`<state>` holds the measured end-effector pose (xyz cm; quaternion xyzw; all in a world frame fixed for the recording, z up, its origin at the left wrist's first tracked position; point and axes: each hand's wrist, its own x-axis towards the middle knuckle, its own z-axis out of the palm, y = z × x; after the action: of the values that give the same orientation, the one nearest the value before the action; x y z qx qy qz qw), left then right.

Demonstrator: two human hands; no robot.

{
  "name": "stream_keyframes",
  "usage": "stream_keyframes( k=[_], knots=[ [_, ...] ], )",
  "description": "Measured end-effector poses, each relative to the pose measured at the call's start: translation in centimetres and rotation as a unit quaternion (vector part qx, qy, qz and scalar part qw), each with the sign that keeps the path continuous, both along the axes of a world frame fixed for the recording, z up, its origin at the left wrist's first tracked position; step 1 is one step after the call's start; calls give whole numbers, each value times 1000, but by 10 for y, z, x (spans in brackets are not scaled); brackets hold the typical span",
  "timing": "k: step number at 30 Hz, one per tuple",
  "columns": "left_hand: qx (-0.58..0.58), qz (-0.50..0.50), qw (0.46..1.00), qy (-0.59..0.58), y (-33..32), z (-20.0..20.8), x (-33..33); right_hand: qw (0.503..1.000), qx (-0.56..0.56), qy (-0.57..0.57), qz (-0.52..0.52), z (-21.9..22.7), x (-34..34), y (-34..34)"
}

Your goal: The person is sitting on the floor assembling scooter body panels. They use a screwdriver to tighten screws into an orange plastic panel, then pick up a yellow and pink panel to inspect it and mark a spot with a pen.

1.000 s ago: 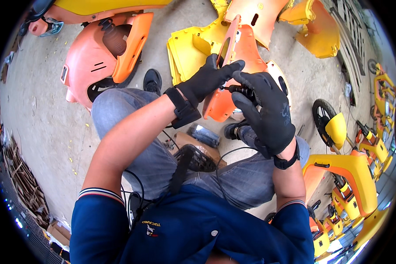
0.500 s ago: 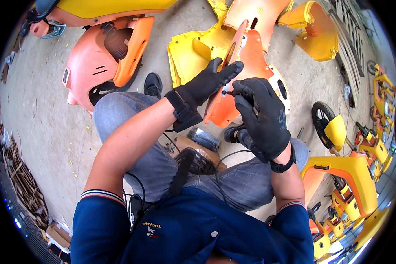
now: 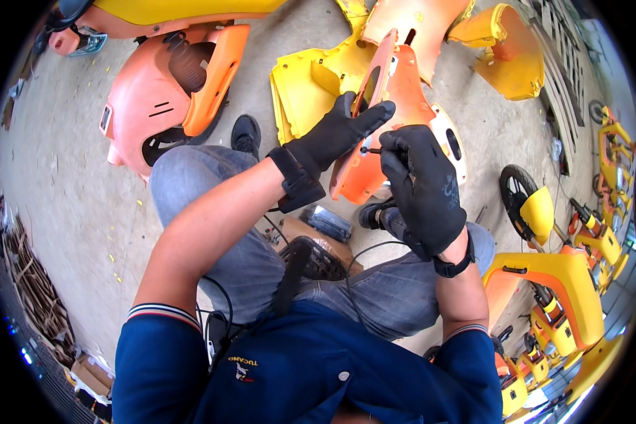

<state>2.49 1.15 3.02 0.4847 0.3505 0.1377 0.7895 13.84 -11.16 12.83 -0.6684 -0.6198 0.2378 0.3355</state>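
Note:
An orange plastic body panel (image 3: 364, 175) stands tilted between my knees, its inner side showing light metal clips. My left hand (image 3: 325, 140), in a black glove, grips the panel's left edge, thumb across the inner side and the other fingers hidden behind it. My right hand (image 3: 425, 187), also gloved in black, is closed round a thin black-shafted tool (image 3: 374, 150). The tool's tip meets a small metal fastener on the panel's inner face. Its handle is hidden in my fist, so I cannot tell its exact kind.
Yellow panels (image 3: 300, 74) and a curved yellow cover (image 3: 519, 71) lie beyond the orange panel. A scooter front with an orange fender (image 3: 138, 106) stands at the left. To the right are a wheel (image 3: 518, 185) and yellow frames (image 3: 565, 283). A box (image 3: 307, 233) sits between my legs.
My right hand has shifted slightly right and turned a little, showing more of the tool's shaft. My left hand and the panel have barely moved.

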Motion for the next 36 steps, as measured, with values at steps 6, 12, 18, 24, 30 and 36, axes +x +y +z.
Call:
stream_keyframes(
  k=[6, 12, 18, 24, 30, 36],
  knots=[
    [-27, -3, 999, -23, -2, -10, 0, 998, 11, -29, 49, -1, 1, 3],
    [-28, 10, 1000, -9, -4, -15, 2, 991, 37, -94, 86, -6, 0, 3],
    [-55, 48, 997, -23, -5, -21, 4, 991, 23, -120, 59, -9, -3, 4],
    [-32, 64, 997, -16, -5, -31, 3, 993, -23, -114, -3, -9, -10, 1],
    [7, 91, 996, -3, -4, -32, 5, 995, -23, -96, 1, -10, -11, 3],
    [34, 79, 996, -13, -1, -20, 2, 984, -15, -173, 49, -4, -7, 3]
  ],
)
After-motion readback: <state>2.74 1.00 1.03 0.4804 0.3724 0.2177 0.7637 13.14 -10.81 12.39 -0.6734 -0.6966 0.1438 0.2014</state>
